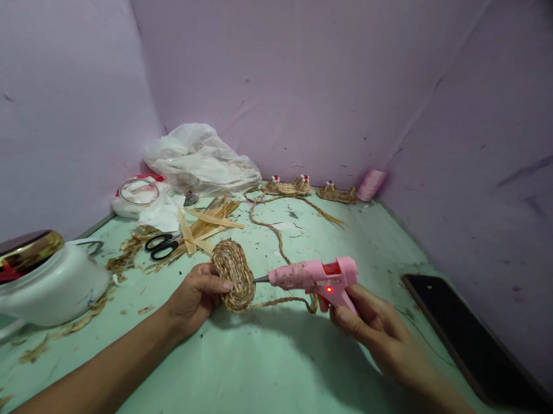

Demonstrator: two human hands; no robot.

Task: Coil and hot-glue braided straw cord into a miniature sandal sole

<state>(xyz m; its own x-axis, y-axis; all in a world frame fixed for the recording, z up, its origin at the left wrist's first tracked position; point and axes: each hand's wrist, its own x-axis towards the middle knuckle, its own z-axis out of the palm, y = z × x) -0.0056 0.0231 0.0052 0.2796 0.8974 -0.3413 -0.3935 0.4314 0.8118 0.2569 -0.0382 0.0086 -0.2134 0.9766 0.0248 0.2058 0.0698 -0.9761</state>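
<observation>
The left grip [197,297], nearly closed, is pinching a woven coil [232,272] over the middle of the desk [257,374]; the right grip [360,321] is curling around a pink glue gun [303,275], whose nozzle [263,279] is pointing left at the coil's edge.

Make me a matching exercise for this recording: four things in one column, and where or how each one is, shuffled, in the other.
Things
1. glue gun
2. scissors
3. woven piece
4. plastic bag

Place or state
A. held in the left hand
B. whitish, near the back wall
C. held in the right hand, red light on
D. black-handled, by the straw strips

Pairs: 1-C, 2-D, 3-A, 4-B
</observation>
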